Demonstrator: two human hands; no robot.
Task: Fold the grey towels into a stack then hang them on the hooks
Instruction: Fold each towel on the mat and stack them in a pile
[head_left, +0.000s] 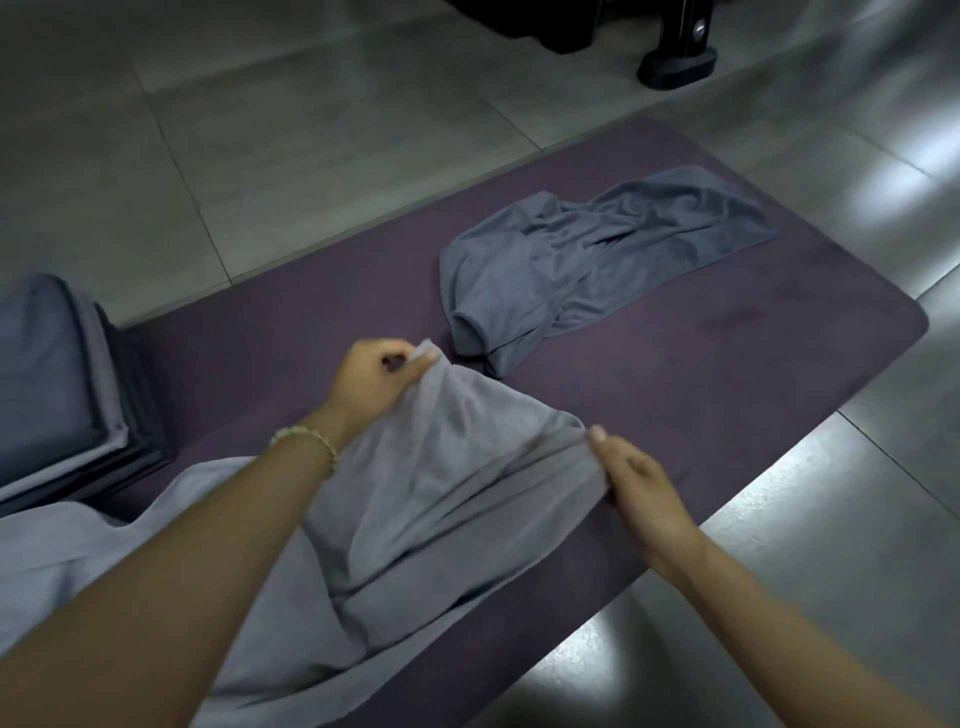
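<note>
The light grey towel (447, 467) is raised off the purple mat (727, 364) at its far edge, and its near part trails down toward the person. The left hand (374, 379) pinches 1 far corner between thumb and curled fingers. The right hand (639, 488) grips the opposite end of that edge, with the thumb on top and the fingers tucked into the cloth.

The towel looks soft, limp and light. It sags in deep folds between the 2 hands, so it will probably hold no shape of its own and needs to be pulled taut before it is laid flat. The corners seem the best places to hold it, since a grip in the middle would only bunch it.

A crumpled grey towel (597, 254) lies farther along the mat, well apart from the hands and not yet folded. A stack of folded towels (57, 384) sits at the mat's left end. No hooks are in view.

A black stand (678, 57) on the tiled floor (260, 130) carries a small pale mark that is too small to read. No other writing shows.
</note>
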